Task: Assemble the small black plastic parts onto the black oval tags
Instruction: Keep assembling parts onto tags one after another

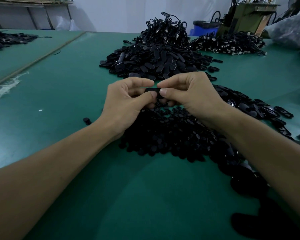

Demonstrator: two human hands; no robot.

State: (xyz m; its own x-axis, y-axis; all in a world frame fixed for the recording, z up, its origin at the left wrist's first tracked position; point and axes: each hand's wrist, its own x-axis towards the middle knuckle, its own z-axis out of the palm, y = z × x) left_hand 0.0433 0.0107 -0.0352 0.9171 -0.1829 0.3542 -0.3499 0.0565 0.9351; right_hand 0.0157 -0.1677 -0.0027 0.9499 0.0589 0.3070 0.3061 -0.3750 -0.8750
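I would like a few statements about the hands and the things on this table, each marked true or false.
1. The left hand and the right hand both pinch one black oval tag. True.
2. The table has a red top. False: the top is green.
3. A heap of small black parts lies under the hands. True.
4. The blue bin stands at the near left. False: it stands far back on the right, beyond the table.
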